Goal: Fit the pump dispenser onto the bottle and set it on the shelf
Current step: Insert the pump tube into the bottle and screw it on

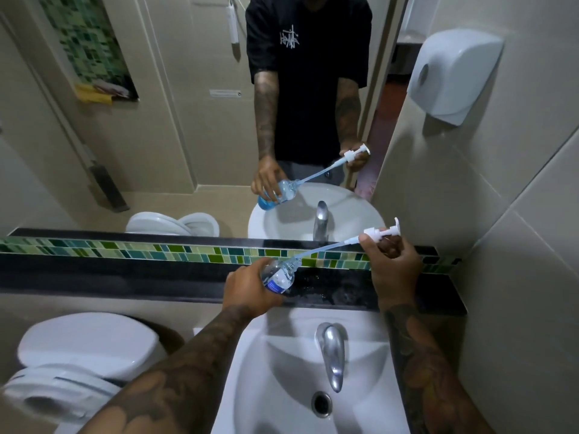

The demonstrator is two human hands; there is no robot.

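Your left hand grips the tilted bottle; right hand pinches the pump dispenser. Dip tube entering neck: align axes, feed straight, then twist collar.

Washbasin: set at the near centre, with the tap mounted at its rear edge. Shelf: run along the wall behind the washbasin, below the mirror. Toilet: placed left of the washbasin. Paper dispenser: fixed to the side wall at the right, above the shelf. Bottle: held tilted in the left hand over the shelf. Pump dispenser: held in the right hand, right of the bottle, its tube entered into the bottle's mouth.
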